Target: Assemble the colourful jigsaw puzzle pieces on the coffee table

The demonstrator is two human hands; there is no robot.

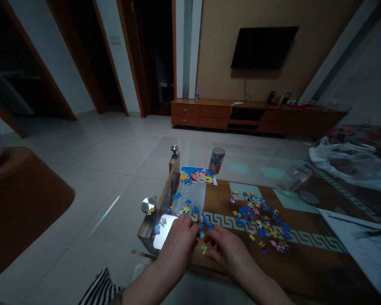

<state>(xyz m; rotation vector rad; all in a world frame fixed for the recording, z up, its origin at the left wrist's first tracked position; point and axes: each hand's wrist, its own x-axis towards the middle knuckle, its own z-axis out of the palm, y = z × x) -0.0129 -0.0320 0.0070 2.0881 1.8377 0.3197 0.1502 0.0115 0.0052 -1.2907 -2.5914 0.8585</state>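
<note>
My left hand rests low over the near left part of the glass-topped table, fingers bent together. Its fingertips are hidden behind the knuckles, among small jigsaw puzzle pieces. My right hand hovers just to the right, fingers curved and thumb apart from them, with no piece clearly visible between. A blue puzzle piece lies by its index finger, and a yellow puzzle piece sits left of its thumb. Farther right spreads a loose heap of blue, yellow and pink puzzle pieces. Behind lies a cartoon picture sheet.
A lidded tin stands behind the picture sheet. To the right are a clear jar, a round lid, a plastic bag and paper with a dark pen-like object. Metal knobs line the table's left side.
</note>
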